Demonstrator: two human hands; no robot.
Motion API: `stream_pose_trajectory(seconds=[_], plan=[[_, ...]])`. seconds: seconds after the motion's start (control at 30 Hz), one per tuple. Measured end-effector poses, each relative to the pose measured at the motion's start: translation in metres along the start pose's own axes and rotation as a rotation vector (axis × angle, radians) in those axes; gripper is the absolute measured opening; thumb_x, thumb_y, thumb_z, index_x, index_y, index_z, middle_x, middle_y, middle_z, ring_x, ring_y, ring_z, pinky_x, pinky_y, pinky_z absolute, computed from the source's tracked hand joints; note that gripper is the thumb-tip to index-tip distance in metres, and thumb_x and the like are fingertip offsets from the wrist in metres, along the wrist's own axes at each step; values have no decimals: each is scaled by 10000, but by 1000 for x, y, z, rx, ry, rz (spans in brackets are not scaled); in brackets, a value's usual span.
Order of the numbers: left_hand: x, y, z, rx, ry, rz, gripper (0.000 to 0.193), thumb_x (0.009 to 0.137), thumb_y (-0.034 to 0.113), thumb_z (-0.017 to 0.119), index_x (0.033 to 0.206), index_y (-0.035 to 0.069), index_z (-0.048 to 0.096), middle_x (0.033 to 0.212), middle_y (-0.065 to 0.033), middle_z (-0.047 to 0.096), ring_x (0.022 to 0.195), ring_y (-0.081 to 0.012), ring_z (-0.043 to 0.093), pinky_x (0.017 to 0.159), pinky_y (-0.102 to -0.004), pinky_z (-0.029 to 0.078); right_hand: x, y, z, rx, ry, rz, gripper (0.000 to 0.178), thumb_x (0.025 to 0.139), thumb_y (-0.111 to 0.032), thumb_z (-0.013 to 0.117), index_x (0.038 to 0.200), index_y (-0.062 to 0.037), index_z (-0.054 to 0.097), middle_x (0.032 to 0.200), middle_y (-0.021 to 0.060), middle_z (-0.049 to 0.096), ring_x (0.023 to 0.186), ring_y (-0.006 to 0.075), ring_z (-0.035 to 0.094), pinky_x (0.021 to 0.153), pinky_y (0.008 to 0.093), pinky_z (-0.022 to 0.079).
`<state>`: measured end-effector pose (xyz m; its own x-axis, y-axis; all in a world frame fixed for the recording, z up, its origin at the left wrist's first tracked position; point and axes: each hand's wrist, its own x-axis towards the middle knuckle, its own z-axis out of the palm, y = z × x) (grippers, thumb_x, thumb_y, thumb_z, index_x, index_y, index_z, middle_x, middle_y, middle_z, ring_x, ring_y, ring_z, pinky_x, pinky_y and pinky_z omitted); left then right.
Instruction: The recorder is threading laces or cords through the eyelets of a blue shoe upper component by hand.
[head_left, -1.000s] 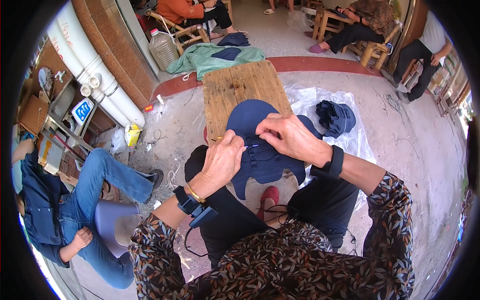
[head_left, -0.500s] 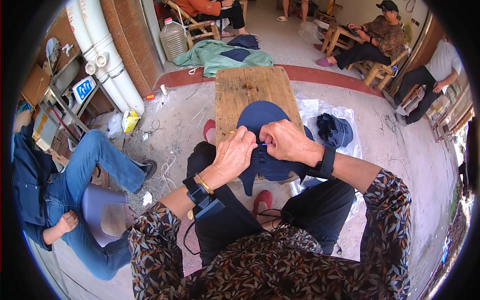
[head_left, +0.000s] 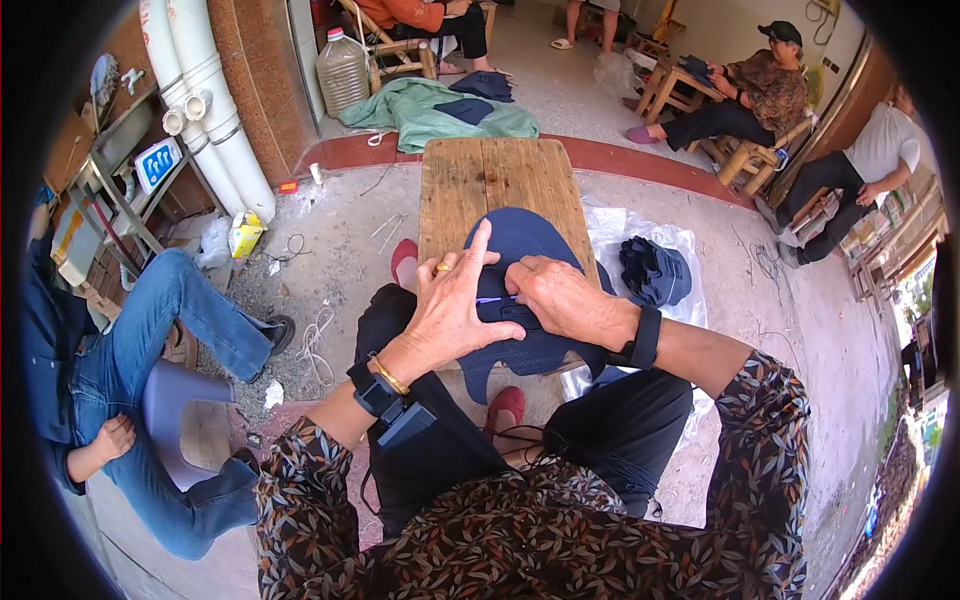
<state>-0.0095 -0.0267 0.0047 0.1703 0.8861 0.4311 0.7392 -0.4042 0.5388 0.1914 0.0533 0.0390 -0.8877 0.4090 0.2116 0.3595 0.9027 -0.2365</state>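
Navy fabric piece on wooden board; left hand flat, right hand fingers pinching it

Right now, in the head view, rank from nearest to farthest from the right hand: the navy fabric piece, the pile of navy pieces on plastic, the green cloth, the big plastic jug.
1. Navy fabric piece: under the right hand.
2. Pile of navy pieces: just right, on the floor.
3. Green cloth: beyond the bench.
4. Plastic jug: farthest, upper left.

Both forearms enter from the lower edge and converge at centre. Left hand — palm down, index finger extended straight, remaining fingers spread. Right hand — fingers curled inward, fingertips pinched together beside the left thumb.
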Motion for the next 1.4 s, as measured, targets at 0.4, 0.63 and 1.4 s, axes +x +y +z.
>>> stream_pose_trajectory(seconds=[0.4, 0.63, 1.4], plan=[[3, -4, 0, 35, -71, -46, 1350, 637, 527, 925, 1654, 135, 130, 1427, -70, 603, 1346, -296, 506, 1227, -593, 157, -11, 0, -20, 60, -49, 134, 99, 862, -2, 667, 953, 37, 665, 917, 234, 668, 901, 417, 664, 800, 484, 527], [0, -5, 1, 26, -26, -83, 1336, 650, 564, 906, 1652, 140, 130, 1431, -70, 607, 1378, -314, 500, 1223, -614, 143, -15, 11, -13, 263, 9, 95, 158, 893, -84, 706, 873, 10, 581, 823, 205, 613, 826, 424, 629, 743, 496, 486], [-4, -9, 2, 150, -95, -19, 1248, 723, 628, 823, 1645, 123, 149, 1549, -72, 512, 1554, -282, 256, 1202, -679, 108, -29, 1, -14, 633, 253, 451, 107, 1013, -114, 630, 956, -25, 645, 907, 86, 686, 647, 146, 634, 543, 286, 493]])
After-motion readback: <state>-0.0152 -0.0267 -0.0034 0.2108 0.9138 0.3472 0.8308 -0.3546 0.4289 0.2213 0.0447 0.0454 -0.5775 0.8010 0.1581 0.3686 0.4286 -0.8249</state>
